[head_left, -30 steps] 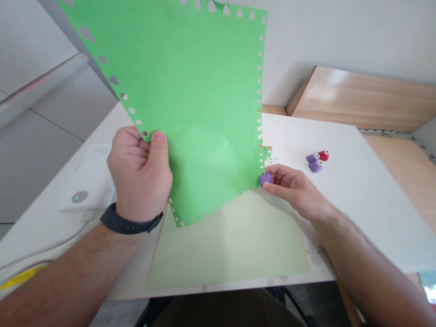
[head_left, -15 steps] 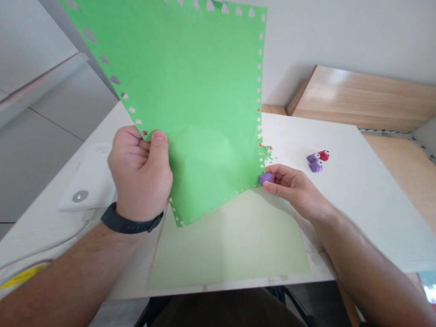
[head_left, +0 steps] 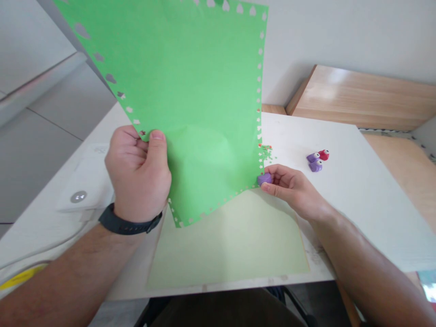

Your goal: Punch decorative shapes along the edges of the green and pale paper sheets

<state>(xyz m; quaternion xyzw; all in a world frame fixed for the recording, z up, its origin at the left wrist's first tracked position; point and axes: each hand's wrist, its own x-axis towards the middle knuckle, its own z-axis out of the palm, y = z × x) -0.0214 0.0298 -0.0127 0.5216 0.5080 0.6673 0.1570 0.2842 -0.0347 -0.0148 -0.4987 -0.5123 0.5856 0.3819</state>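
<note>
A bright green paper sheet [head_left: 204,81] stands up nearly on edge in front of the head camera, tilted and running out of the top of the view. A row of small punched shapes runs along its left, top and right margins and along its lower edge, and its far end is cut off by the frame.

The left hand [head_left: 138,175], with a black wristband [head_left: 129,225] on its wrist, pinches the sheet's lower left edge between thumb and bent fingers. The right hand [head_left: 293,188] is closed narrowly around a small purple plastic craft punch [head_left: 265,179], which sits on the sheet's lower right corner.

Below the sheet, a pale green paper sheet [head_left: 231,250] lies flat on a white tabletop [head_left: 344,213]. Tiny green and red paper bits [head_left: 266,153] are scattered just beside the green sheet's right edge. Further right stand a red craft punch [head_left: 324,155] and a purple craft punch [head_left: 315,166], touching each other.

On the left lies a white flat device [head_left: 85,181] with a round button. A light wooden board [head_left: 361,97] leans at the far right against a white wall [head_left: 340,36].
</note>
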